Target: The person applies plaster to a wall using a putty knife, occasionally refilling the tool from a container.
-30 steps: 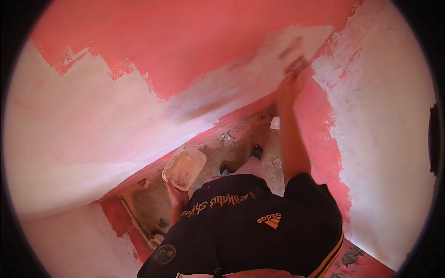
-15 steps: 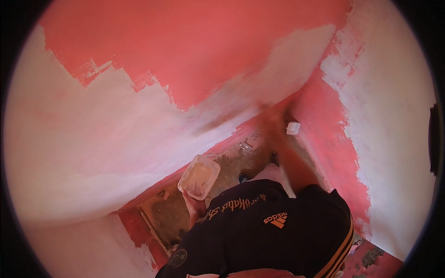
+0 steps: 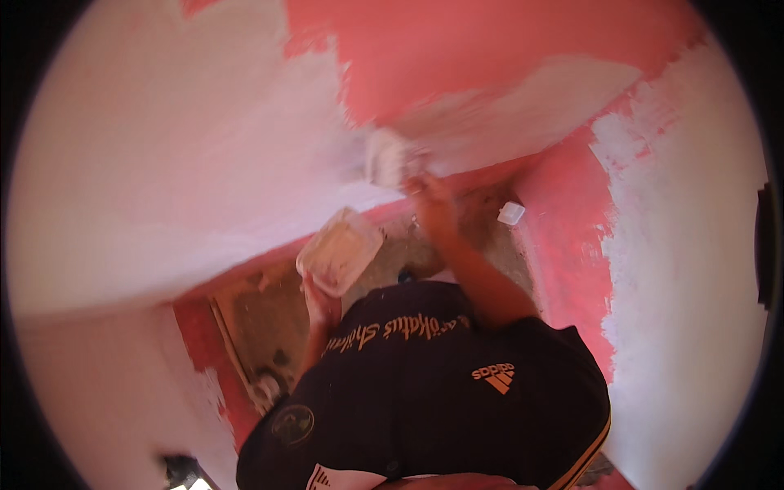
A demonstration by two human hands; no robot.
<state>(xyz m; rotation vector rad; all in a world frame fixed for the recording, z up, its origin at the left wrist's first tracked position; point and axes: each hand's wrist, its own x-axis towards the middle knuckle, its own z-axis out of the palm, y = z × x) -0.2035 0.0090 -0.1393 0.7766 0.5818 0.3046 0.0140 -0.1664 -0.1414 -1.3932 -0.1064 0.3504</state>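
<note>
My left hand grips the near side of a translucent plastic tub, tilted so that its pale, pinkish inside shows. My right hand is closed on a wide paintbrush, smeared by motion, its pale head against or just in front of the wall. That wall is partly coated whitish, with a jagged patch of pink above the brush. How thick the coating is on the bristles cannot be made out.
On the right, another wall is pink and whitish. A small white container sits on the floor near the corner. At the lower left, a long thin stick lies by the wall, and a dark object with a bright part shows.
My right hand has swung from the corner up and left to the wall, bringing the brush into sight. The tub has moved slightly up and left in view, and the view has shifted.
</note>
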